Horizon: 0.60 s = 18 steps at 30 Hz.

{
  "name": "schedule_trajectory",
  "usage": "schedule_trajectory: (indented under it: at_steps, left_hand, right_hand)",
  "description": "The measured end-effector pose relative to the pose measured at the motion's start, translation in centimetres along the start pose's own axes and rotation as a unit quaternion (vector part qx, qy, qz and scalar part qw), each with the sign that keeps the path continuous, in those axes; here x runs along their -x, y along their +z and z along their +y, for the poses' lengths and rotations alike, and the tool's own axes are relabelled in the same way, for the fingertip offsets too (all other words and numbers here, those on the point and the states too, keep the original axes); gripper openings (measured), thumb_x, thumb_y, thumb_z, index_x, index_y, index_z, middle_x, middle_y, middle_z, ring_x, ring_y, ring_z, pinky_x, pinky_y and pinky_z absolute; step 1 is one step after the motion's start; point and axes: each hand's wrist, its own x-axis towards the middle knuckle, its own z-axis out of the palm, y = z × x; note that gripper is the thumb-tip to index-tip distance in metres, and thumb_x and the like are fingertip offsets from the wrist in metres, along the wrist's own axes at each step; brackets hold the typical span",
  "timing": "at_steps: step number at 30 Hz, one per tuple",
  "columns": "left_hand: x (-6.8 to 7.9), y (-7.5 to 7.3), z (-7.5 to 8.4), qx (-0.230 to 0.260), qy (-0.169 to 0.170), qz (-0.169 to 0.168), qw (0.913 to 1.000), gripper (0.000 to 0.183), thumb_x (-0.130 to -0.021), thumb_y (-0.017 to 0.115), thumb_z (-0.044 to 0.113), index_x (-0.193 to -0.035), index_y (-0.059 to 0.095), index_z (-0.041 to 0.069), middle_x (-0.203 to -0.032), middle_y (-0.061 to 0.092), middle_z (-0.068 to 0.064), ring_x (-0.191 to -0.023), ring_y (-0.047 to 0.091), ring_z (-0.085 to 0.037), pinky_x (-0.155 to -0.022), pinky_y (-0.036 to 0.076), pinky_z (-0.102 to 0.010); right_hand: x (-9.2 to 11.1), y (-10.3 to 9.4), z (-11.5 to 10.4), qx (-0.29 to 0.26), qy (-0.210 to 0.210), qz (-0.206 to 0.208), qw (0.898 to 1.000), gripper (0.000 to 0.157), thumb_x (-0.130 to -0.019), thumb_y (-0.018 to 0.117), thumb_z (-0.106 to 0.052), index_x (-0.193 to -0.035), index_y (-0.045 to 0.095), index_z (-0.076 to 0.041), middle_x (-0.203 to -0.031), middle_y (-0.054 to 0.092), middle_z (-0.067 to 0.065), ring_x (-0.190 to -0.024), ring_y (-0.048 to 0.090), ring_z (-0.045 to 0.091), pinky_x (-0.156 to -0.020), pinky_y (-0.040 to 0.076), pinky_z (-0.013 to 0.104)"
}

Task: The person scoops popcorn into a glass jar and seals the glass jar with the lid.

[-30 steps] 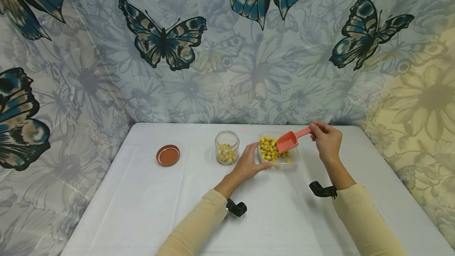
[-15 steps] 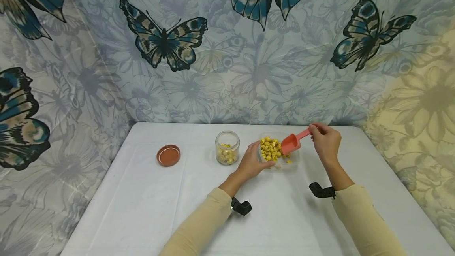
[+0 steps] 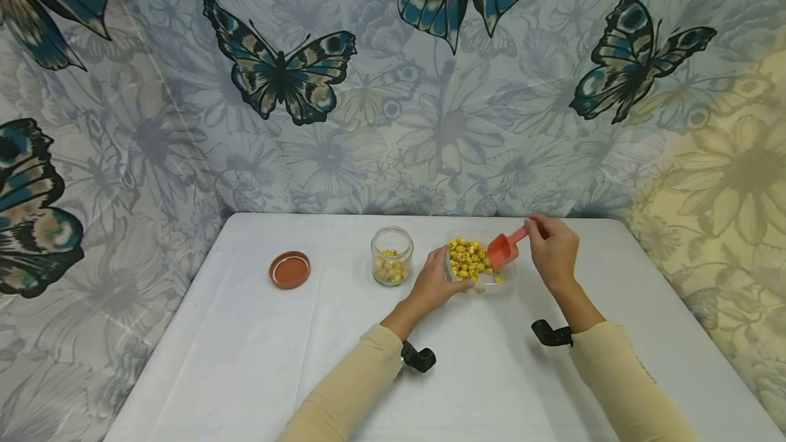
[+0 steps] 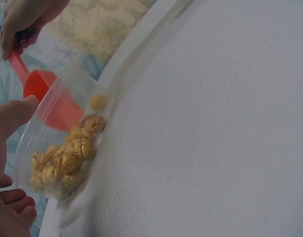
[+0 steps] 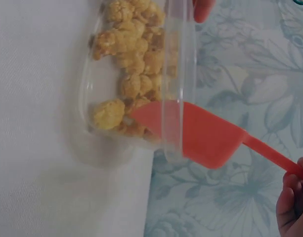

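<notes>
In the head view a clear plastic container (image 3: 508, 280) of yellow popcorn (image 3: 467, 258) stands right of centre on the table. My left hand (image 3: 432, 286) grips its left side, and the left wrist view has the thumb (image 4: 20, 116) at the rim with fingers below. My right hand (image 3: 554, 251) pinches the handle of a coral-red scoop (image 3: 503, 249). The scoop's tip dips inside the container among the popcorn pieces, as the right wrist view shows, while its handle slants up past the rim. Left of my left hand, a lidless glass jar (image 3: 391, 258) is partly filled with popcorn.
A round brown lid (image 3: 289, 269) lies on the white-covered table (image 3: 245, 360), left of the jar. Behind the table hangs a backdrop (image 3: 393, 142) with butterflies and flowers. Each wrist wears a black camera mount (image 3: 420, 358).
The scoop has shifted right within the container, its handle end lowering slightly with my right hand moving left. My left hand has moved slightly right, still gripping the container.
</notes>
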Motion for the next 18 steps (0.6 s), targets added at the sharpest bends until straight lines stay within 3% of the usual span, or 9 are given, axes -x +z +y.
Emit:
schedule_trajectory:
  at_steps: [3, 5, 8, 11, 14, 18]
  left_hand:
    - [-0.1, 0.0, -0.1, 0.001, -0.003, 0.001, 1.0000, 0.091, -0.084, 0.075, 0.041, -0.153, 0.026, 0.005, -0.156, 0.032, -0.014, -0.143, 0.037, -0.031, -0.116, 0.035, -0.046]
    - [-0.1, 0.0, -0.1, 0.002, -0.005, 0.002, 1.0000, 0.091, -0.084, 0.075, 0.040, -0.153, 0.026, 0.006, -0.156, 0.032, -0.014, -0.142, 0.037, -0.031, -0.115, 0.036, -0.046]
    - [-0.2, 0.0, -0.1, -0.003, -0.007, 0.004, 1.0000, 0.091, -0.084, 0.075, 0.040, -0.153, 0.027, 0.007, -0.156, 0.033, -0.013, -0.142, 0.038, -0.030, -0.115, 0.036, -0.045]
    - [-0.2, 0.1, 0.0, -0.011, -0.005, 0.006, 0.9999, 0.090, -0.084, 0.075, 0.040, -0.153, 0.028, 0.007, -0.155, 0.034, -0.012, -0.141, 0.039, -0.030, -0.115, 0.037, -0.044]
    - [-0.3, 0.1, -0.1, -0.023, -0.003, 0.006, 0.9997, 0.090, -0.084, 0.075, 0.041, -0.153, 0.029, 0.007, -0.155, 0.035, -0.012, -0.141, 0.040, -0.030, -0.114, 0.037, -0.043]
    - [-0.2, 0.1, -0.1, -0.032, -0.002, 0.005, 0.9995, 0.090, -0.084, 0.075, 0.042, -0.153, 0.029, 0.007, -0.154, 0.036, -0.012, -0.140, 0.041, -0.030, -0.114, 0.038, -0.044]
  right_hand:
    - [0.1, 0.4, 0.1, 0.014, -0.034, -0.004, 0.999, 0.010, -0.085, 0.070, 0.002, -0.089, 0.072, 0.011, -0.072, 0.066, 0.023, -0.064, 0.044, 0.001, -0.061, 0.029, 0.001]
    - [0.3, 0.6, 0.2, 0.019, -0.032, -0.011, 0.999, 0.010, -0.085, 0.070, 0.002, -0.089, 0.072, 0.011, -0.071, 0.065, 0.023, -0.062, 0.044, 0.007, -0.060, 0.029, 0.001]
    - [0.6, 0.7, 0.5, 0.009, 0.009, -0.017, 1.000, 0.012, -0.087, 0.068, 0.001, -0.092, 0.073, 0.010, -0.073, 0.066, 0.024, -0.061, 0.044, -0.001, -0.059, 0.030, 0.000]
    - [1.1, 0.8, 1.1, -0.021, 0.086, -0.018, 0.996, 0.016, -0.090, 0.065, -0.003, -0.097, 0.072, 0.010, -0.079, 0.068, 0.026, -0.058, 0.044, -0.012, -0.056, 0.035, -0.001]
    - [1.6, 1.0, 2.0, -0.068, 0.184, -0.026, 0.980, 0.023, -0.093, 0.063, -0.009, -0.103, 0.071, 0.010, -0.078, 0.070, 0.018, -0.055, 0.048, -0.013, -0.053, 0.042, 0.002]
    - [2.6, 1.3, 2.7, -0.138, 0.309, -0.035, 0.940, 0.029, -0.095, 0.063, -0.014, -0.110, 0.068, 0.010, -0.067, 0.064, -0.008, -0.053, 0.053, -0.006, -0.050, 0.048, 0.009]
